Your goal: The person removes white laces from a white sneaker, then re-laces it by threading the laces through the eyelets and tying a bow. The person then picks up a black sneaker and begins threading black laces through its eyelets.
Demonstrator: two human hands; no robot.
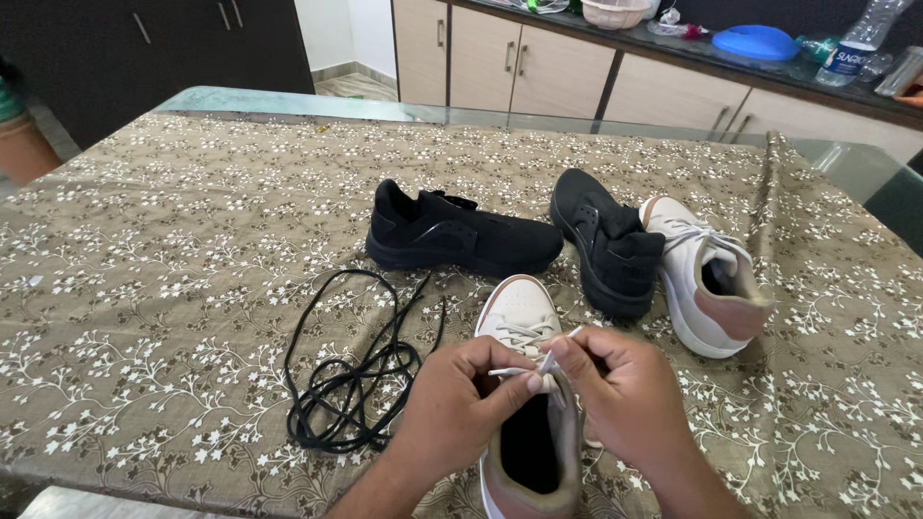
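A white and tan sneaker [524, 322] stands on the table right in front of me, toe pointing away. My left hand [457, 408] pinches one end of its white lace [514, 370] over the shoe's opening. My right hand [625, 389] pinches the other lace end beside it, fingertips nearly touching the left hand's. The matching white sneaker [707, 279] lies to the right, further back. Two black sneakers sit behind: one [457, 235] on its sole at centre, the other [606, 245] leaning against the white one.
Loose black laces [351, 375] lie tangled on the floral brown tablecloth [173, 259] left of my hands. Behind the table runs a counter with cabinets [548, 67], a blue lid [755, 40] and a plastic bottle [856, 43].
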